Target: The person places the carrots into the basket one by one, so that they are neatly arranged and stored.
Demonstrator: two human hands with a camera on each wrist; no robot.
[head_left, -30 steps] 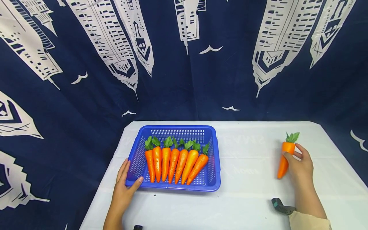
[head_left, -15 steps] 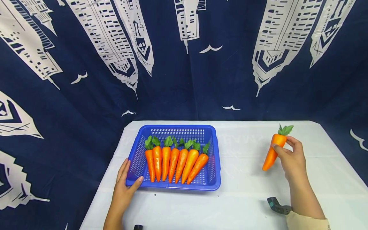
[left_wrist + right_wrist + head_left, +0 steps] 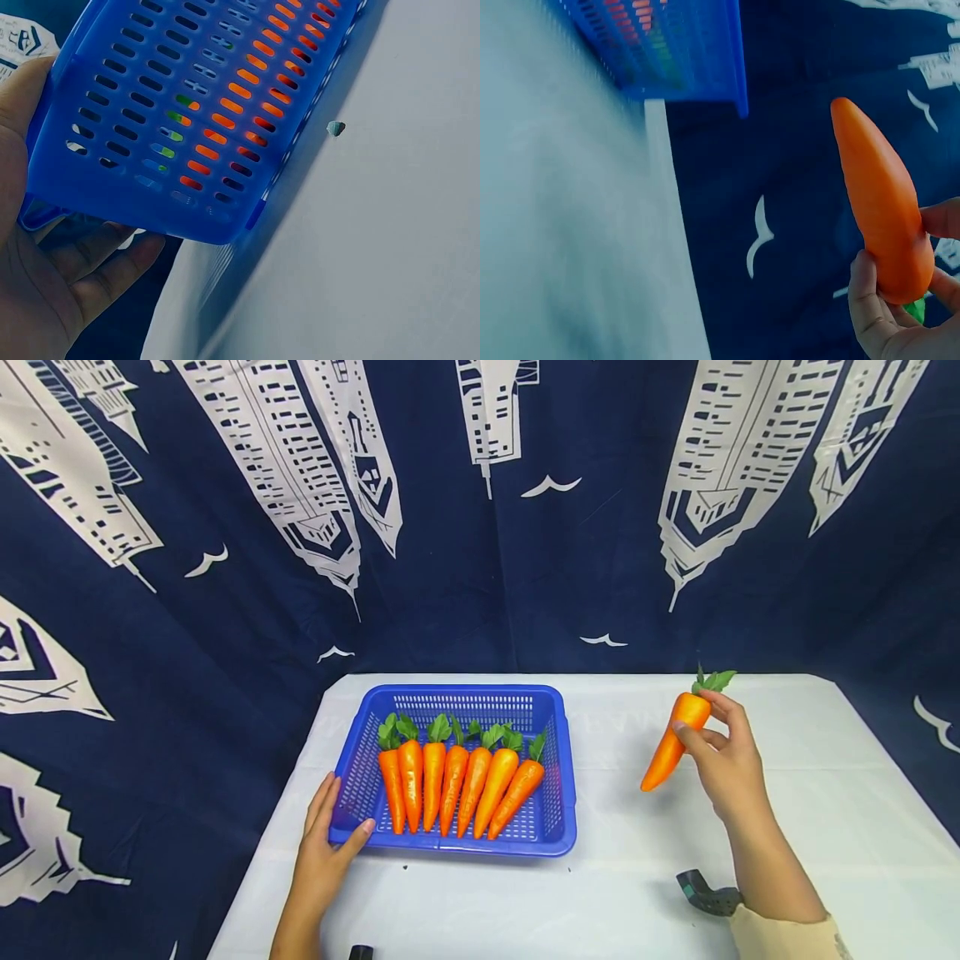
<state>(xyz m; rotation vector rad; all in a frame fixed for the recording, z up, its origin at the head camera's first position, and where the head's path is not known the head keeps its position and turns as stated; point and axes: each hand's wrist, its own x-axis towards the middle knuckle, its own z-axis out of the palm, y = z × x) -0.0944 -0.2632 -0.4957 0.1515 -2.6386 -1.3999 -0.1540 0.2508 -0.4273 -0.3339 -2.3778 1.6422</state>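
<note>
In the head view, an orange carrot (image 3: 667,747) with green leaves is raised over the right part of the table. My right hand (image 3: 723,760) pinches its thick end between thumb and fingers, with the narrow tip pointing down and left. The right wrist view shows the same carrot (image 3: 885,202) up close, held near its leafy end. A blue plastic basket (image 3: 495,845) stands left of centre, with several carrots (image 3: 453,789) lying side by side inside, leaves to the back. My left hand (image 3: 322,843) rests at its front left corner, thumb on the front rim, fingers fairly straight along the left side.
A white cloth covers the table (image 3: 615,893). Behind it hangs a dark blue curtain (image 3: 450,602) printed with white buildings and birds. A dark wrist-worn device (image 3: 708,893) sticks out beside my right forearm. A small dark speck (image 3: 336,128) lies before the basket.
My right hand has carried the carrot leftward and a little up, towards the basket, and the carrot has tilted more. The left hand and the basket stay where they were.
</note>
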